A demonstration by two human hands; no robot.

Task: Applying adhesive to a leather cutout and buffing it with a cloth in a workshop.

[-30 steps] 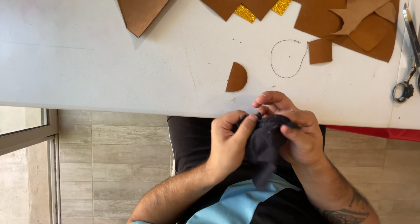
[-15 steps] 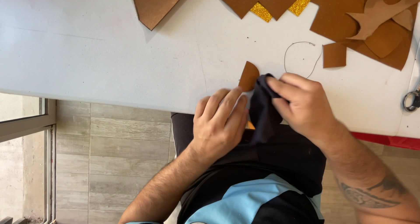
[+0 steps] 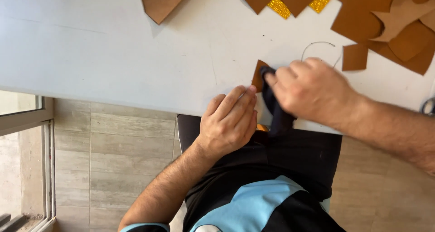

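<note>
Fingers (image 3: pixel 235 106) of the left hand (image 3: pixel 229 125) lie together and nearly straight, pointing up and to the right, their tips resting on the near edge of the white table (image 3: pixel 104 51). They grasp nothing. The left forearm rises from the lower left, over the person's lap. Just right of those fingertips, a small brown leather piece (image 3: pixel 258 73) lies on the table, touching a dark navy cloth (image 3: pixel 275 112). The right hand (image 3: pixel 310 89) is curled, palm down, and grips the cloth's upper end, pressing it against the leather piece. The right forearm comes in from the right edge. The cloth's long axis runs from the leather piece down and slightly right, and its lower end hangs over the table edge toward the lap.

Half a second ago both hands were bunched around the cloth at the table edge; now the left hand has let go and lies flat, and the right hand has moved farther onto the table.

Farther right, a thin thread loop (image 3: pixel 317 48) lies just beyond the right hand, near a small brown leather square (image 3: pixel 355 57). Larger brown leather offcuts (image 3: pixel 362 21) and gold glitter sheet (image 3: pixel 278 6) lie along the far edge.
</note>
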